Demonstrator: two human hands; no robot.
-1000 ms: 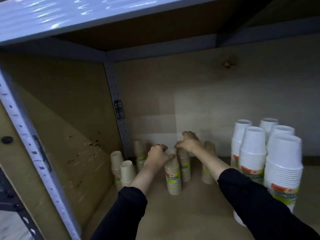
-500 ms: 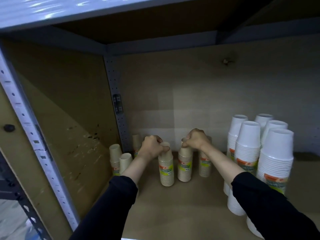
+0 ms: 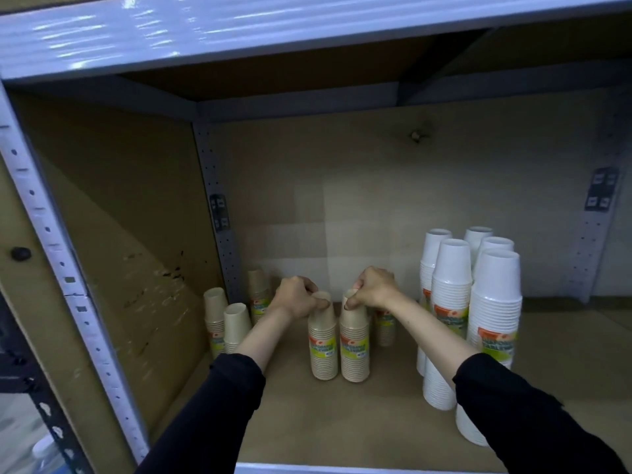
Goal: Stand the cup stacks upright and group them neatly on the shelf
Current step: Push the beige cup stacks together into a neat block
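Right now each hand, left hand [image 3: 294, 297] and right hand [image 3: 374, 291], has its fingers clamped on a tan cup stack [image 3: 323, 350] at twelve o'clock on the shelf [image 3: 359, 425].

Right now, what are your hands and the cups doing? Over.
Left hand gripping left tan stack. Right hand gripping right tan stack. Both upright, side by side. Nothing blocking.

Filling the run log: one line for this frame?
left hand: grips left brown stack | right hand: grips right brown stack | both upright, adjacent | white stacks: upright
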